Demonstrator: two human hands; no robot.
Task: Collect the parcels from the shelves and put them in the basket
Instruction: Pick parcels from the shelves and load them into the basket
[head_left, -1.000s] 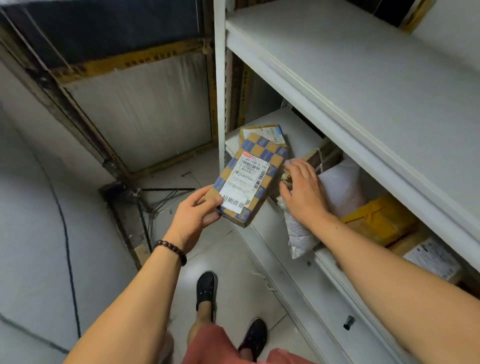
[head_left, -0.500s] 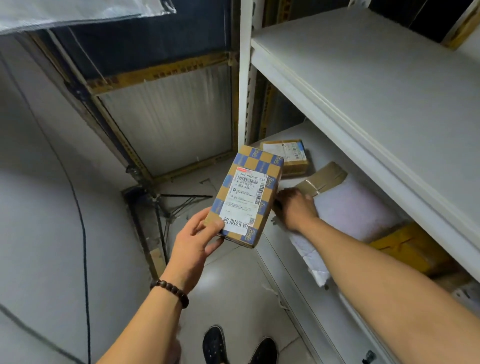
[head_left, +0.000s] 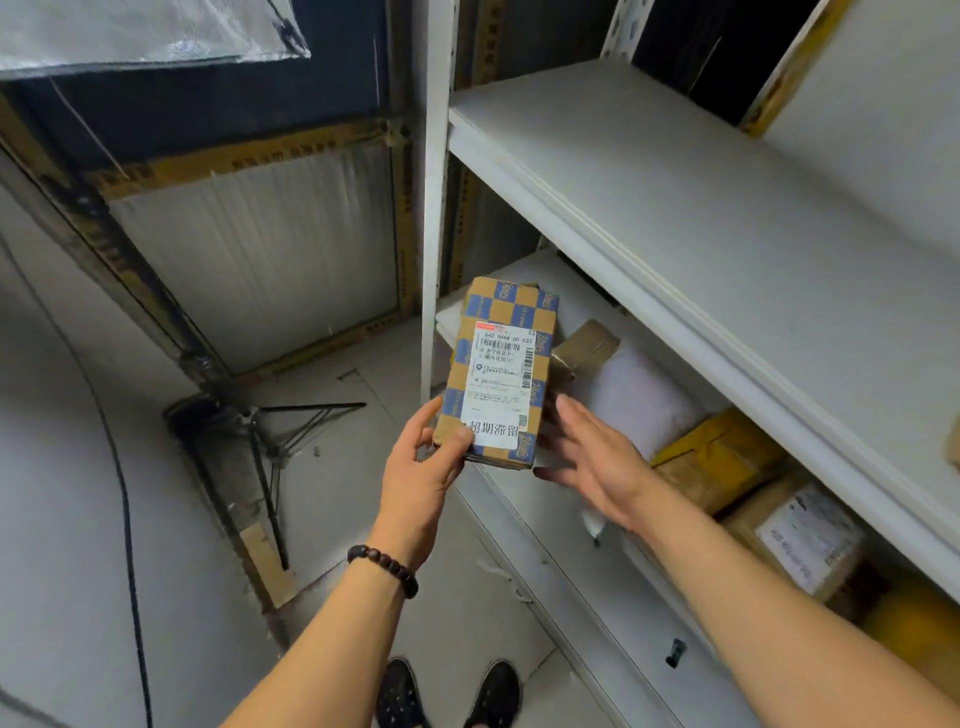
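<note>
Nearest, my left hand (head_left: 421, 467) pinches the box (head_left: 498, 374) by its lower corner, thumb on the label and fingers behind. The box stands upright in the air, just off the front edge of the lower shelf (head_left: 566, 587). My right hand (head_left: 592, 467) is spread and holds nothing, just beside the box. I judge the grip thin: pinched at one corner, the box could twist out and drop. Farther along that edge lie a white bag (head_left: 634, 395), a yellow parcel (head_left: 722, 457) and a labelled carton (head_left: 800, 535). The bag seems to overhang the edge, so a careless reach could drag it off. No basket is in view.
</note>
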